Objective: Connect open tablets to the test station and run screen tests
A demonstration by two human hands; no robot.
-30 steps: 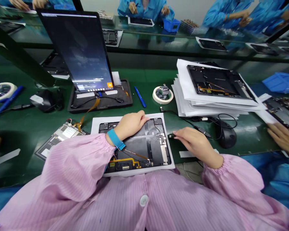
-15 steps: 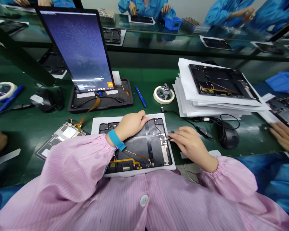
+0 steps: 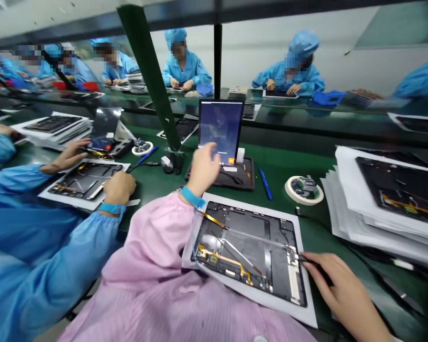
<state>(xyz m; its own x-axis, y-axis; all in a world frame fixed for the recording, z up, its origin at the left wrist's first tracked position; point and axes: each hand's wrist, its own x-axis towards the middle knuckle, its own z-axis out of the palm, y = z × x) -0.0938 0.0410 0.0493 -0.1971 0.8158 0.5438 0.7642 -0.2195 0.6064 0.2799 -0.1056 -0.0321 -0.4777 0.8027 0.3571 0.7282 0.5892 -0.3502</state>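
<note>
An opened tablet (image 3: 249,251) lies face down on a white paper sheet (image 3: 260,295) in my lap area, showing black panels and a yellow flex cable. My left hand (image 3: 203,168) is raised above the tablet's far edge, fingers apart, touching nothing, with a blue wrist strap (image 3: 192,197) on it. My right hand (image 3: 342,289) pinches a black cable plug (image 3: 316,262) at the tablet's right edge, next to the pale board strip. The plug's tip is partly hidden against the board.
A co-worker's blue sleeves and hands (image 3: 119,187) work at a similar tablet on the left. Ahead stand a display tablet (image 3: 220,130) in a black tray, a blue pen (image 3: 266,183) and a tape roll (image 3: 304,189). Paper stacked with another tablet (image 3: 395,190) lies right.
My view has swung left and up, showing more of the room. My left hand has lifted off the tablet. My right hand stays at the tablet's right edge with the plug.
</note>
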